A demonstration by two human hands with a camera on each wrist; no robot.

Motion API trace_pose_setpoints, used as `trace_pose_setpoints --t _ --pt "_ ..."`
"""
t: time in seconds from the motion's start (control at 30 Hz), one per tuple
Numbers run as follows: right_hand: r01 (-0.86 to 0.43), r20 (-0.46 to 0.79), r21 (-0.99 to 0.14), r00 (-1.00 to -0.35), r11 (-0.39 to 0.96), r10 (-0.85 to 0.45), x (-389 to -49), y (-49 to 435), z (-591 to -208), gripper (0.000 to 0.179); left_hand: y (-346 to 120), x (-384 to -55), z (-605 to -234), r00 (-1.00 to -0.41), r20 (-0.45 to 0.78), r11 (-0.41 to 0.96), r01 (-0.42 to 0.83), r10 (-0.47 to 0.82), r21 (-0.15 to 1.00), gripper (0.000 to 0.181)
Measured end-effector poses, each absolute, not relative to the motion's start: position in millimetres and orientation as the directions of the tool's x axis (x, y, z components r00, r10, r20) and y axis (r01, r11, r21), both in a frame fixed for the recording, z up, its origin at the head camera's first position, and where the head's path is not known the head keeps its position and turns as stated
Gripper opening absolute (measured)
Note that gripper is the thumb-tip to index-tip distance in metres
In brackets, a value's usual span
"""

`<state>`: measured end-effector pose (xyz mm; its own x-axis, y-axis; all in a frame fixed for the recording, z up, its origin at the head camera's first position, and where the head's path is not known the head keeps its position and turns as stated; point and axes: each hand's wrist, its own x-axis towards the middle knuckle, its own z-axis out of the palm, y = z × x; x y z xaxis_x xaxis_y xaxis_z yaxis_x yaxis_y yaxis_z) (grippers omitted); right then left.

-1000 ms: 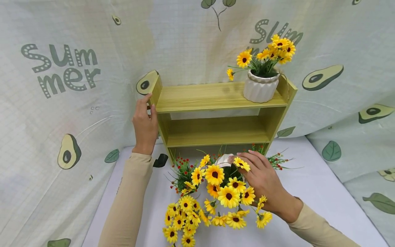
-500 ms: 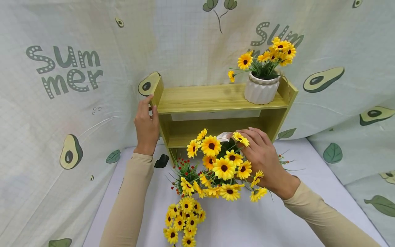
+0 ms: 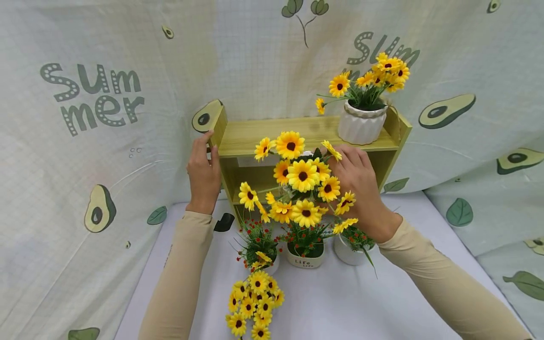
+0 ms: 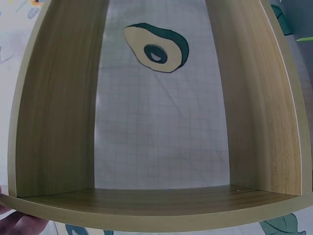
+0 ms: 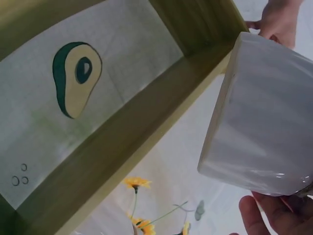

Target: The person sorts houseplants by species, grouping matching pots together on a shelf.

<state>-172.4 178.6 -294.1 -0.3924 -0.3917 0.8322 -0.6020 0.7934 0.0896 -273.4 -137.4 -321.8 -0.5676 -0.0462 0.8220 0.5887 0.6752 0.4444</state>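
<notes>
My right hand (image 3: 354, 177) grips a potted sunflower plant (image 3: 302, 175), raised in front of the shelf. Its many yellow blooms hide most of the pot in the head view. From the right wrist, the white pot (image 5: 264, 117) shows smooth and tilted, with fingers (image 5: 279, 215) at its side. A two-tier wooden shelf (image 3: 267, 134) stands at the back. My left hand (image 3: 204, 172) holds the front edge of its left side panel, near the top. The left wrist view shows the shelf's inside (image 4: 156, 200), with a few fingertips (image 4: 24, 225) at the lower left.
Another sunflower pot (image 3: 362, 125) stands on the top shelf's right end. Below the raised plant, red-flowered pots stand in a row: left (image 3: 257, 241), middle "Life" pot (image 3: 306, 259) and right (image 3: 348, 252). More sunflowers (image 3: 255, 302) sit at the front left of the white table (image 3: 382, 302).
My right hand has lifted the sunflower plant up and away from me, from among the pots to the shelf's front. The left hand has stayed at the shelf's side.
</notes>
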Motion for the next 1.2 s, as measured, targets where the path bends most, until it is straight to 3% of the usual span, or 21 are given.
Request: trace_pose_setpoints --t 0.1,0.2,0.43,0.63,0.77,1.0,1.2 --pt "-0.580 0.826 0.042 -0.438 0.813 -0.355 -178.7 174.4 -283.7 0.036 -137.4 -274.3 -322.3 -0.563 0.825 0.671 0.594 -0.046 0.443 0.035" --pt "-0.567 0.820 -0.013 -0.478 0.824 -0.316 -186.0 170.7 -273.0 0.042 -137.0 -274.4 -322.2 -0.565 0.824 0.676 0.590 -0.046 0.442 0.036" --pt "-0.530 0.838 -0.090 -0.498 0.843 -0.223 -211.1 161.0 -255.9 0.097 -136.5 -274.1 -321.6 -0.571 0.819 0.678 0.582 -0.053 0.450 0.036" --pt "-0.519 0.844 -0.141 -0.508 0.843 -0.172 -233.3 156.3 -247.8 0.077 -135.8 -273.1 -321.1 -0.574 0.816 0.680 0.575 -0.062 0.456 0.036" --pt "-0.502 0.837 -0.178 -0.529 0.847 -0.137 -244.7 154.4 -244.4 0.077 -135.9 -274.1 -321.2 -0.574 0.817 0.673 0.582 -0.057 0.456 0.036" --pt "-0.431 0.779 -0.303 -0.626 0.850 -0.040 -259.5 151.6 -239.9 0.080 -136.6 -274.6 -320.7 -0.560 0.828 0.666 0.601 -0.043 0.441 0.036" --pt "-0.322 0.723 -0.294 -0.691 0.900 -0.011 -268.6 147.4 -236.4 0.075 -137.0 -274.2 -321.3 -0.561 0.827 0.666 0.600 -0.045 0.443 0.036"
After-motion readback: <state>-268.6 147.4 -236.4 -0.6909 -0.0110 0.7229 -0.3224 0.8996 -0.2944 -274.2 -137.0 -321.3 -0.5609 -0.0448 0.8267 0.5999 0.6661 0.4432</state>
